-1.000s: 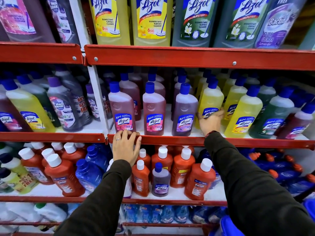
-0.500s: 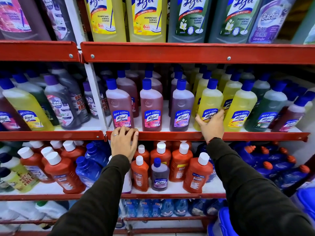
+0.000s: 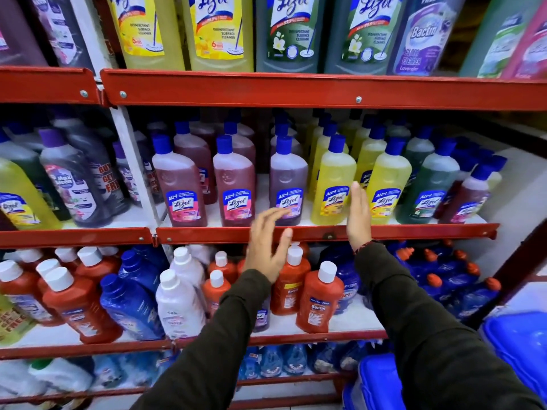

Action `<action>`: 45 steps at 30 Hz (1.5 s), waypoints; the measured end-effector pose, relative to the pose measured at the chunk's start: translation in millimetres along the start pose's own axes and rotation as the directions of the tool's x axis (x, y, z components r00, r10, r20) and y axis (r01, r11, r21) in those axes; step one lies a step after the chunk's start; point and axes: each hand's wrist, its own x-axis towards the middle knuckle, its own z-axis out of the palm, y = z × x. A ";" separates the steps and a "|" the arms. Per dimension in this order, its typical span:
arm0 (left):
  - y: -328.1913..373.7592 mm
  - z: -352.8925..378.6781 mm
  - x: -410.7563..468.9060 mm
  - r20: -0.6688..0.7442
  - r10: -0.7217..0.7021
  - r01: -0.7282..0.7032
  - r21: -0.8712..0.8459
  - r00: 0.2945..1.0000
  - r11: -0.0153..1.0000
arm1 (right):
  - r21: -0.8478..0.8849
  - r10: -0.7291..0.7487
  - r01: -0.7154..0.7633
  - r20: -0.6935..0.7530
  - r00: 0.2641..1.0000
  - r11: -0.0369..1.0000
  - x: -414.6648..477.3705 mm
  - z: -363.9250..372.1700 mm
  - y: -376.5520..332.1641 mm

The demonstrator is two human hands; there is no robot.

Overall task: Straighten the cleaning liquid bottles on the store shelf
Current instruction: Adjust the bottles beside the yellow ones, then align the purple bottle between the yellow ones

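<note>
On the middle red shelf [image 3: 414, 230] stand rows of blue-capped Lizol bottles: two pink ones [image 3: 177, 179], a purple one [image 3: 288, 176], yellow ones [image 3: 333, 176], then green and dark red further right. My left hand [image 3: 268, 247] hovers open in front of the shelf edge, fingers spread, just below the purple bottle. My right hand [image 3: 358, 214] is held flat and upright, its palm against the right side of the front yellow bottle, between it and the second yellow bottle [image 3: 387, 179]. Neither hand grips anything.
The top shelf holds large Lizol and Bactin bottles [image 3: 420, 34]. Below are orange Bactin bottles [image 3: 318, 294], white and blue bottles. A white upright post [image 3: 133, 167] divides the shelf bays. Blue plastic lids [image 3: 381, 383] sit at the bottom right.
My left hand has lifted off the shelf edge and moved right, toward the purple bottle. My right hand has let go of the yellow bottle's base and turned flat against its right side.
</note>
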 end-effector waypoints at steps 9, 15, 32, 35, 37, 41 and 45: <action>65.5 130.6 59.8 0.322 -0.374 0.482 -0.390 0.870 0.785 | 0.113 -0.002 -0.018 0.173 0.985 0.993 9.9 -61.9 -11.8; 46.3 132.6 59.1 0.327 -0.353 0.473 -0.451 0.877 0.757 | 0.106 -0.009 -0.004 0.116 0.993 0.994 1.2 -61.3 2.7; 48.6 140.3 58.3 0.292 -0.362 0.458 -0.402 0.885 0.793 | 0.078 -0.004 -0.002 0.084 0.996 0.997 12.2 -67.7 23.2; 50.7 138.7 58.2 0.298 -0.353 0.451 -0.391 0.887 0.802 | 0.076 -0.005 -0.001 0.076 0.997 0.997 10.5 -66.7 21.9; 51.8 137.7 58.6 0.314 -0.355 0.458 -0.375 0.881 0.806 | 0.062 -0.011 0.007 0.065 0.998 0.998 7.7 -65.8 20.4; 55.8 135.1 57.2 0.358 -0.372 0.494 -0.359 0.857 0.792 | 0.035 -0.029 0.026 0.076 0.997 0.999 16.4 -67.5 40.0; 62.6 133.0 58.3 0.383 -0.386 0.514 -0.326 0.839 0.793 | 0.003 -0.027 0.026 0.100 0.995 1.000 17.9 -69.8 40.3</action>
